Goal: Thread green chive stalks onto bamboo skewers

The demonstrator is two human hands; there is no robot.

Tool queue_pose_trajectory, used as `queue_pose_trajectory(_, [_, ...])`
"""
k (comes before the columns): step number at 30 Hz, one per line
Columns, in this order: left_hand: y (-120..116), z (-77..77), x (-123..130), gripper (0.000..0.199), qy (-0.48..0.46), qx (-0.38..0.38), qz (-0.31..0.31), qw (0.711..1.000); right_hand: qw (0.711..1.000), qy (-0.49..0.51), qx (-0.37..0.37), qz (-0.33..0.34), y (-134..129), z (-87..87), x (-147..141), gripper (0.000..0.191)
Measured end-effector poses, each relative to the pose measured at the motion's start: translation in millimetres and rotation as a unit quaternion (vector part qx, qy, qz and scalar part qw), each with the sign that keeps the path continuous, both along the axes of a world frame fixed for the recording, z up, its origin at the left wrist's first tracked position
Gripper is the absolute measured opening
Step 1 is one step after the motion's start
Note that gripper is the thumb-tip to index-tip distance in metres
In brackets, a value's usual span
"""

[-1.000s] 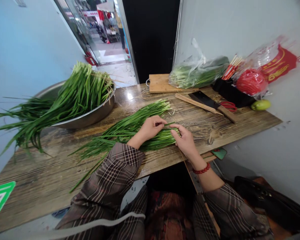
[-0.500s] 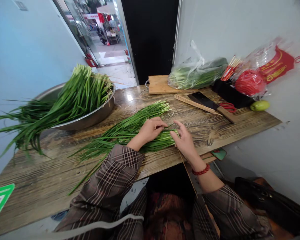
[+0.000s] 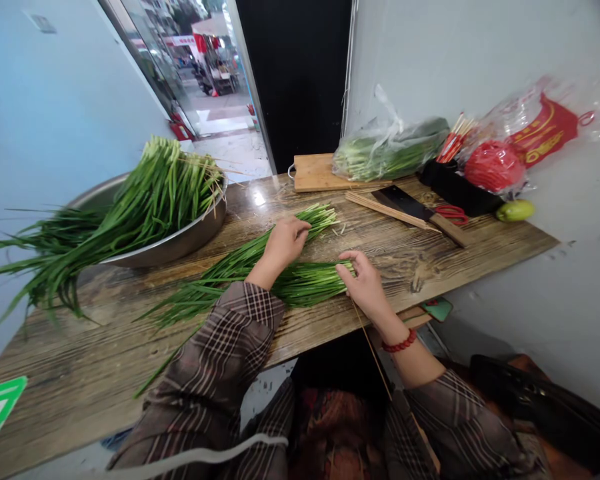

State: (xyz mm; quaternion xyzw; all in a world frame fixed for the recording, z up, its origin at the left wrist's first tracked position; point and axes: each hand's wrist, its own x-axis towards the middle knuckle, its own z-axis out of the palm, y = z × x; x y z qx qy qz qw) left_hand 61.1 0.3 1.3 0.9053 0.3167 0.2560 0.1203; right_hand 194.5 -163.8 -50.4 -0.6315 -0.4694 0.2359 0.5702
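My left hand (image 3: 286, 241) is over the far bunch of garlic chives (image 3: 317, 217) on the wooden table. Its thumb and fingers are drawn together; whatever may be between them is hidden. My right hand (image 3: 364, 283) is at the pale stalk ends of the nearer chives (image 3: 313, 283), its thumb and forefinger apart and the other fingers curled. A thin bamboo skewer (image 3: 373, 350) sticks out below this hand, past the table's front edge. The curled fingers seem to hold it, though the grip itself is hidden.
A metal basin (image 3: 173, 250) heaped with chives stands left. At the back are a cutting board (image 3: 313, 173) and bagged greens (image 3: 390, 150). Loose skewers (image 3: 390, 212), a cleaver (image 3: 405, 203), red-handled scissors (image 3: 453, 213) and a green fruit (image 3: 515, 211) lie right.
My left hand has moved away from the nearer chives and my right hand, up and left to the far bunch. My right hand has stayed almost in place with the skewer.
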Motion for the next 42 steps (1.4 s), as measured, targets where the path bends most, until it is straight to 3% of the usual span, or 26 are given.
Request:
queue_pose_trajectory(6, [17,-12.2,5,0.026,0.096,0.071,0.099,0.988,1.0,-0.001,0.001,0.003,0,1.5,-1,0.023])
queue_pose_trajectory(13, [14,-18.3,4,0.018,0.12,0.072,0.117,0.983,1.0,0.001,-0.009,0.003,0,1.7,-1,0.023])
queue_pose_trajectory(21, [-1,-8.3,-5,0.023,0.07,0.094,0.109,0.987,1.0,-0.027,0.007,-0.002,2,-3.0,1,0.027])
queue_pose_trajectory(29, [-26,5.3,-8,0.021,0.041,0.081,0.06,0.994,0.999,-0.049,0.006,0.001,0,0.4,1,0.033])
queue_pose_trajectory(37, [-40,-5.0,-2,0.016,-0.077,-0.085,-0.041,0.993,0.999,-0.048,0.016,0.001,-2,5.0,1,0.029])
queue_pose_trajectory(42, [-42,-6.8,-2,0.021,-0.083,-0.134,-0.076,0.985,1.0,-0.028,0.009,0.001,-4,4.6,0,0.03])
